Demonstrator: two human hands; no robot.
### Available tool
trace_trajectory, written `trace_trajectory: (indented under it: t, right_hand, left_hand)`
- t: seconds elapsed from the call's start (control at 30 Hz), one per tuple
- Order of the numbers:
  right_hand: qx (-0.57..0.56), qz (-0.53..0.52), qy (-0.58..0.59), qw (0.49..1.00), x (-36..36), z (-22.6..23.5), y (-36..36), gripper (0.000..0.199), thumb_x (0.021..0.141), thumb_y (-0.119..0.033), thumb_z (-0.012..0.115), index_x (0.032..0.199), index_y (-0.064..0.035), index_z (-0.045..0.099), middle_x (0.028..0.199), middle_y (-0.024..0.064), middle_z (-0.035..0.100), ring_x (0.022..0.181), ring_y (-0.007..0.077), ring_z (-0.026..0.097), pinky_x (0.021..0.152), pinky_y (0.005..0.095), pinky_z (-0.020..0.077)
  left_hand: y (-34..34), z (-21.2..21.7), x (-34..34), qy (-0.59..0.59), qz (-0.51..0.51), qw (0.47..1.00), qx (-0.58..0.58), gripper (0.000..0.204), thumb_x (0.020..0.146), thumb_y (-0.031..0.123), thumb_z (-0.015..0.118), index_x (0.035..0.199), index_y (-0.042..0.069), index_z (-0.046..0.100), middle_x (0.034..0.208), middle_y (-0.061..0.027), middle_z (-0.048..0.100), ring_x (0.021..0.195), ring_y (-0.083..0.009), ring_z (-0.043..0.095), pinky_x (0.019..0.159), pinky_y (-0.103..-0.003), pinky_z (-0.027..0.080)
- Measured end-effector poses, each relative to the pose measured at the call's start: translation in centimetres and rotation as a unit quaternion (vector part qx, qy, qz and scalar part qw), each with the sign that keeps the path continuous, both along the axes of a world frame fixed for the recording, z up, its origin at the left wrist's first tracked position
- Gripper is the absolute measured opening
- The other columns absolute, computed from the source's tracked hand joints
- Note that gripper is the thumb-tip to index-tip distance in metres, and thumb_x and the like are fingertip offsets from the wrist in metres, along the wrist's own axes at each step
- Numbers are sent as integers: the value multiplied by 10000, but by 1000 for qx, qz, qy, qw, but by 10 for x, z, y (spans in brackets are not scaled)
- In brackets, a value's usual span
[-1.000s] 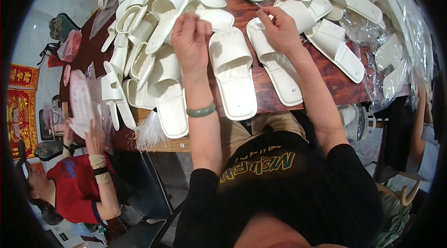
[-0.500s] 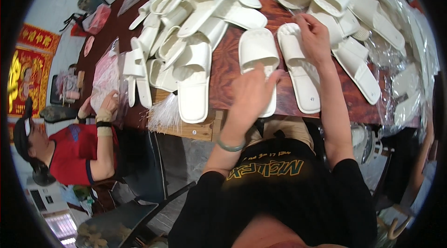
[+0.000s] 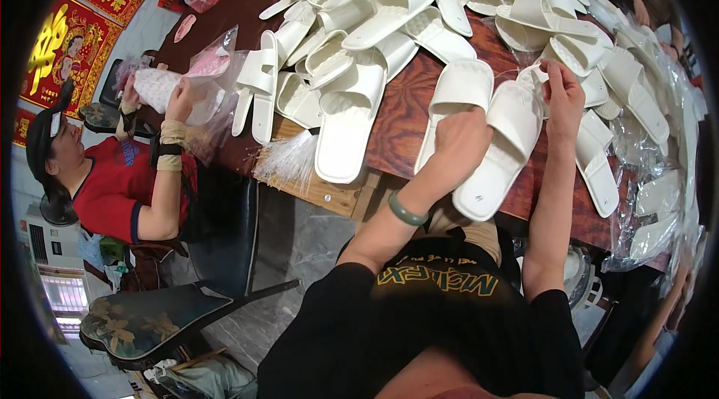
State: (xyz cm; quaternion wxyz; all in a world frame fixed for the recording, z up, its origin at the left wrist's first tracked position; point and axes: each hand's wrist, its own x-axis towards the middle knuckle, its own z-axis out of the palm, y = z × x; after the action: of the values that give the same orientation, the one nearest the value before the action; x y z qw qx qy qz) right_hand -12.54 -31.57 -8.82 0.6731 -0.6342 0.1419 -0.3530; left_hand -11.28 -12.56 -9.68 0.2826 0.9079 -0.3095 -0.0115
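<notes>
1. I note two white slide slippers lying side by side at the near edge of the dark red-brown table [image 3: 408, 111], soles down and toes pointing away from me. The right-hand slipper [image 3: 500, 146] overhangs the table edge at its heel; the left-hand slipper [image 3: 455, 92] is just beside it, touching or nearly so.
2. My left hand [image 3: 460, 146] rests closed across the two slippers at mid-length, fingers curled down onto them. I cannot tell how firmly it grips.
3. My right hand [image 3: 563, 96] is raised at the toe end of the right-hand slipper, fingers pinched on a white strap or edge there. The hands are apart, one at each end of the pair.
4. Handling judgement: the slippers look like moulded foam, so light, somewhat flexible, not fragile, with a matt and textured surface that should not slip. The strap arch and the sole edge at mid-length look like the sound places to hold.
5. Further up the table is a large heap of like white slippers [image 3: 374, 10], loosely piled, some overturned.
6. Along the right edge lie clear plastic bags [image 3: 659, 197], some with slippers inside.
7. At the far left a seated person in a red shirt [image 3: 112, 182] holds a pale slipper in a bag [image 3: 168, 84].
8. A tuft of white strands [image 3: 288, 159] lies at the table edge.
</notes>
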Motion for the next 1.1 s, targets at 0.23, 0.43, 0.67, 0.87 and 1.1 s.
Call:
trace_trajectory:
  t: [0.23, 0.43, 0.67, 0.87, 1.1]
  right_hand:
    - [105, 3, -59, 993, -5, 5, 0, 237, 902, -223, 588, 952, -1, 653, 844, 0, 609, 517, 19, 350, 458, 172, 240]
    - [36, 32, 25, 999, -5, 0, 10, 227, 901, -228, 574, 954, -24, 659, 783, -24, 595, 540, 12, 398, 465, 165, 285]
    - [-149, 72, 30, 986, 16, -33, 56, 231, 873, -209, 573, 905, 6, 652, 706, 58, 617, 617, 128, 561, 570, 273, 447]
    - [-221, 68, 50, 972, 17, -35, 75, 210, 834, -202, 598, 839, 1, 651, 798, 151, 635, 714, 290, 616, 626, 370, 470]
    - [-353, 98, 58, 928, 10, -44, 81, 163, 847, -167, 585, 833, -12, 632, 848, 136, 620, 783, 325, 605, 669, 375, 483]
  left_hand:
    - [80, 61, -24, 6, -8, 998, -64, 119, 762, 91, 514, 800, -17, 545, 692, -234, 599, 698, -404, 602, 650, -484, 465]
    - [149, 114, 44, -69, 144, 975, -157, 216, 788, 10, 407, 909, -57, 573, 754, -234, 580, 712, -354, 561, 697, -406, 451]
    - [209, 88, 222, 14, 246, 960, -130, 295, 822, 204, 600, 822, -91, 608, 590, -43, 499, 620, -151, 439, 616, -328, 416]
    - [255, 2, 285, -122, 199, 966, -115, 385, 864, 334, 530, 1001, -4, 653, 895, -168, 668, 839, -281, 613, 778, -370, 451]
    - [258, -20, 272, -51, 174, 962, -206, 335, 844, 282, 583, 917, -42, 632, 779, -117, 653, 710, -200, 597, 658, -336, 464]
